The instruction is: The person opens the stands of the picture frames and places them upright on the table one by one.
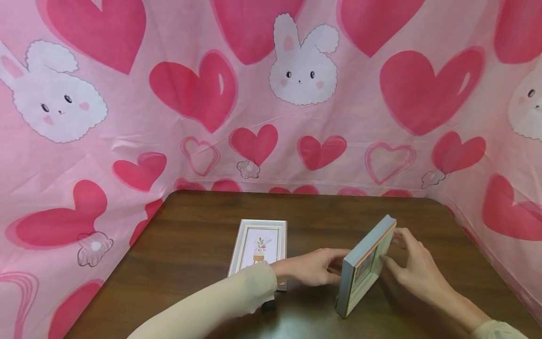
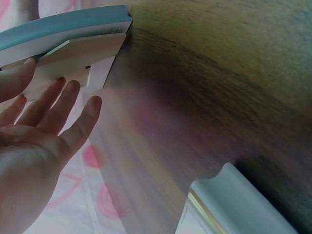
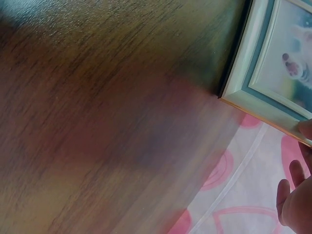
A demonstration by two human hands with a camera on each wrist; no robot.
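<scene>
A picture frame (image 1: 368, 240) with a blue-grey edge stands upright on the table, turned almost side-on in the head view. My right hand (image 1: 417, 266) pinches its right side, thumb at the front and fingers behind. In the right wrist view, the frame (image 3: 263, 92) shows a blurred picture behind a pale border. My left hand (image 1: 311, 268) is at the back of this frame, its fingers loosely spread by the backing board (image 2: 83, 53); whether they touch it I cannot tell. A second white frame (image 1: 259, 240) with a potted-plant picture lies face up, partly behind my left forearm.
Both frames are on a dark brown wooden table (image 1: 190, 226). A pink cloth (image 1: 254, 108) with hearts and rabbits hangs around its back and sides. A small dark object (image 1: 268, 306) shows below the left sleeve cuff.
</scene>
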